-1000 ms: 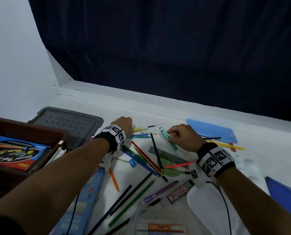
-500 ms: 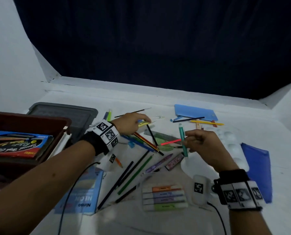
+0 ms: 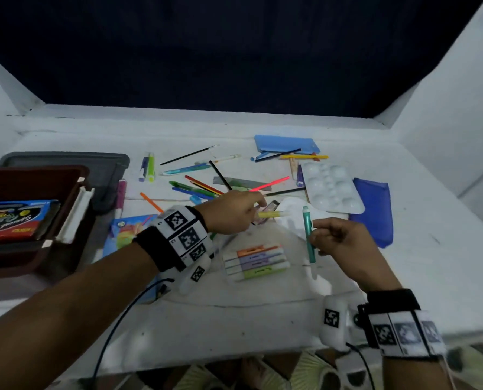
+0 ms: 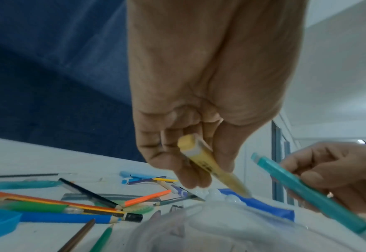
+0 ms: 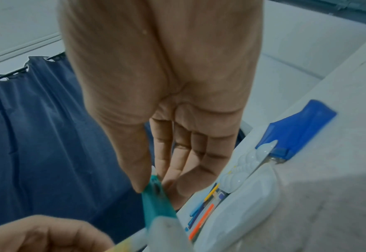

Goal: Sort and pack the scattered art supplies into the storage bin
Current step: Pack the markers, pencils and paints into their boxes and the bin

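Observation:
My left hand [image 3: 255, 209] pinches a yellow highlighter [image 3: 271, 213] and holds it level, just above the table's middle. In the left wrist view the curled fingers [image 4: 190, 177] grip that yellow highlighter [image 4: 212, 168]. My right hand [image 3: 316, 232] pinches a teal highlighter [image 3: 308, 235] that stands nearly upright, close to the right of the yellow one. The right wrist view shows thumb and fingers closed on the teal highlighter [image 5: 156, 201]. The brown storage bin [image 3: 74, 175] sits at the far left with boxed sets inside.
Several pencils [image 3: 203, 187], pens and a ruler lie scattered behind my hands. A pack of highlighters [image 3: 255, 261] lies under them. A white palette [image 3: 330, 187] and a blue pouch [image 3: 375, 212] are to the right. A grey lid [image 3: 65, 159] lies behind the bin.
Both hands have drawn back from the far scatter toward me. The right lifted the teal highlighter off the table; the left now holds a yellow highlighter beside it.

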